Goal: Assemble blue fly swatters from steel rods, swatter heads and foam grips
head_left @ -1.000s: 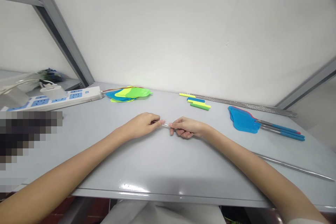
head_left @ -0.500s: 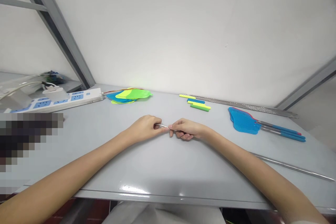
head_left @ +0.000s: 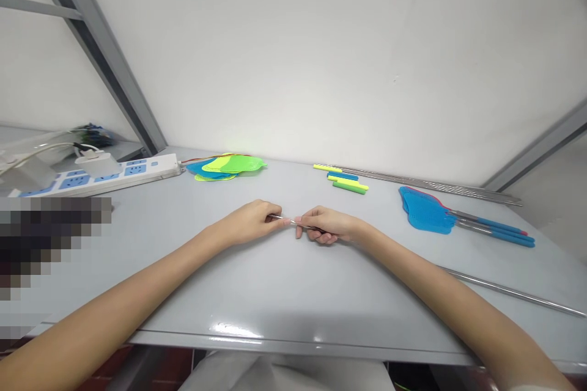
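Note:
My left hand pinches the thin left end of a shiny metal rod between thumb and fingers, just above the grey table. Close beside it, my right hand is closed around the same rod, fingertips curled in. A short stretch of metal shows between the two thumbs. On the far side of my right forearm, a thicker metal length runs to the right edge in line with the held piece. The forearm hides whether they join.
Blue fly swatters with metal shafts lie at right. Behind them are thin metal rods and coloured handle sleeves. Loose green, yellow and blue swatter heads lie at back left, beside a white power strip. A wall stands behind.
My left hand has shifted slightly left, so its thumb sits a little farther from my right hand. The right hand stays in place, and both keep hold of the rod.

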`<action>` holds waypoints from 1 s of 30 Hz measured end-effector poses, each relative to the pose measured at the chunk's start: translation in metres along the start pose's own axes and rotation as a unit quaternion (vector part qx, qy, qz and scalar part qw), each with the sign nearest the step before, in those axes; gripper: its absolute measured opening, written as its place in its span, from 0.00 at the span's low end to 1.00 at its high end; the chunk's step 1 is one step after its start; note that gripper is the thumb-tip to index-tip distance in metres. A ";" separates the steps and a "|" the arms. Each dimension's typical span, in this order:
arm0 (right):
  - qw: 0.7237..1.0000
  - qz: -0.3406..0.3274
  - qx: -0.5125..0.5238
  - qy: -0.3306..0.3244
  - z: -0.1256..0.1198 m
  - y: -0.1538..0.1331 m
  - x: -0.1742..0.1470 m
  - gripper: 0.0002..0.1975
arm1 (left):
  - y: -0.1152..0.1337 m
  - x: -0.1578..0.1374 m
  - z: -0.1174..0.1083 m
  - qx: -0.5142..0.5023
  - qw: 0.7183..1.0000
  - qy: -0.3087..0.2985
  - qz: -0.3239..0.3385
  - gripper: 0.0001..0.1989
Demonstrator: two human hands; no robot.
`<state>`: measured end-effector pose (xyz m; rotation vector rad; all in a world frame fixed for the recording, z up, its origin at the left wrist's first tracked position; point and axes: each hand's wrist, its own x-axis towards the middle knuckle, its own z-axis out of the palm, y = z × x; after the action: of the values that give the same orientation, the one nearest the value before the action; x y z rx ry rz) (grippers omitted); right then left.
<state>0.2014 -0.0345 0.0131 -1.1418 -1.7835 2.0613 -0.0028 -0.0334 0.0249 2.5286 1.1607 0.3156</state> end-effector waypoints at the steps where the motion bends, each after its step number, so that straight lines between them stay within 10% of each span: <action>1: 1.000 0.000 0.000 0.000 0.000 0.000 0.000 0.18 | 0.000 0.000 -0.002 -0.006 1.000 -0.005 0.000 0.21; 30: 0.998 0.003 -0.057 0.033 0.007 -0.001 0.003 0.14 | -0.011 -0.003 -0.021 -0.032 0.997 -0.074 -0.016 0.17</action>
<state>0.1947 -0.0380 0.0131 -1.2305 -1.8899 1.9235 -0.0195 -0.0240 0.0399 2.4294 1.1155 0.1527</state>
